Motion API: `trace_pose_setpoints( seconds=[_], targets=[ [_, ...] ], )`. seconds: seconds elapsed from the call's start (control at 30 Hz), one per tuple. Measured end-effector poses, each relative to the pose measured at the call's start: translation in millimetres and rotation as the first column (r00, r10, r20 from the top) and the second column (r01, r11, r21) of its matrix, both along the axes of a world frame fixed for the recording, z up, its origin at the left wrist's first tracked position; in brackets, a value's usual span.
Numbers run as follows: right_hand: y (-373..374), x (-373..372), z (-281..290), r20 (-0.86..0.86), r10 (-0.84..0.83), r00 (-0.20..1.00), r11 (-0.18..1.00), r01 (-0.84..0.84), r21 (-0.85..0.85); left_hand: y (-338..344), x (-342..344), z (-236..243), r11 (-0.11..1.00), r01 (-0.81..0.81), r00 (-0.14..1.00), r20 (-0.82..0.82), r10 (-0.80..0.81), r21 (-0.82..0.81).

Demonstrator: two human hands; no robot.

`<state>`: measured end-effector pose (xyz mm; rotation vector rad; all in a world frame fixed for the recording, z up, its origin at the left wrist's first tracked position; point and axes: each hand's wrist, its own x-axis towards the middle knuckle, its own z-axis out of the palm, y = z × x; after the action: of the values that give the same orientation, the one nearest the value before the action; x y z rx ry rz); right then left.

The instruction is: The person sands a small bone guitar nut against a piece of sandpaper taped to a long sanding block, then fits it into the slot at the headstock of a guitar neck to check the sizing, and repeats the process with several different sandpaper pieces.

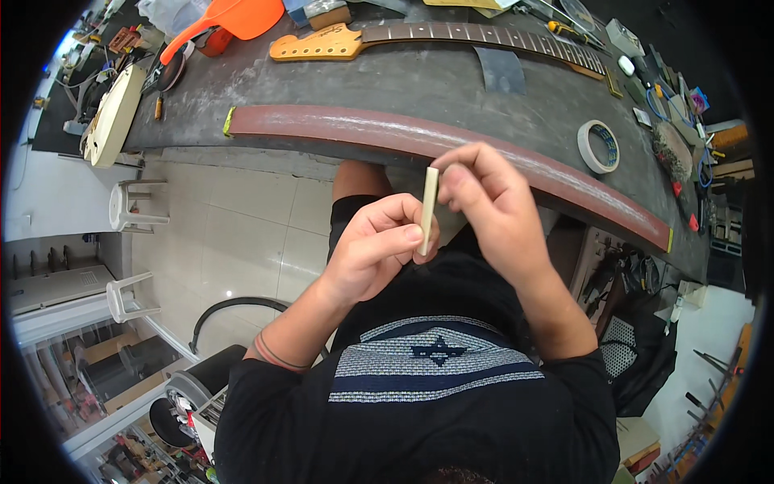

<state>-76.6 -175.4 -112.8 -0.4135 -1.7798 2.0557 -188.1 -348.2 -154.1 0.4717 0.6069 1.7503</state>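
A small, flat, cream-coloured bar (429,211), like a guitar nut blank, stands nearly upright in front of my body. My left hand (379,248) pinches its lower part between the thumb and the fingers. Beside the bar's upper end is my right hand (492,200), fingers bent and loosely apart, with nothing seen in their grasp. Whether its index fingertip touches the bar, I cannot tell. Just beyond both hands, a long reddish-brown beam (355,125) with whitish wear lies along the bench's near edge.
On the dark workbench (266,85) lie a guitar neck (451,32), a grey sheet (500,71) and a tape roll (598,147). An orange scoop (242,18) and a cream guitar body (115,117) are at the left. Tools crowd the right end. White stools (129,206) stand on the floor.
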Motion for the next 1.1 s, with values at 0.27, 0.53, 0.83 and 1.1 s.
trace_pose_setpoints(
  seconds=[0.27, 0.53, 0.83, 1.1],
  targets=[
    [-12.4, 27.3, -15.0, -0.064, -0.061, 0.996, 0.995, 0.055, -0.080, 15.4, 17.5, 11.6, 0.965, -0.213, 0.917, -0.371, 0.145, -0.150],
    [-12.6, 56.5, -35.1, -0.072, 0.031, 0.997, 0.997, -0.036, -0.073, 15.7, 15.6, 8.7, 0.940, -0.282, 0.897, -0.400, 0.189, -0.189],
    [-13.4, 43.8, -36.1, -0.168, -0.026, 0.985, 0.813, 0.119, 0.570, 21.7, 3.4, -2.7, 0.829, -0.458, 0.109, -0.905, 0.411, 0.322],
    [-13.9, 39.2, -36.7, -0.245, -0.062, 0.968, 0.687, 0.219, 0.693, 17.6, -2.1, -14.9, 0.793, -0.341, -0.167, -0.863, 0.477, 0.504]
  ],
)
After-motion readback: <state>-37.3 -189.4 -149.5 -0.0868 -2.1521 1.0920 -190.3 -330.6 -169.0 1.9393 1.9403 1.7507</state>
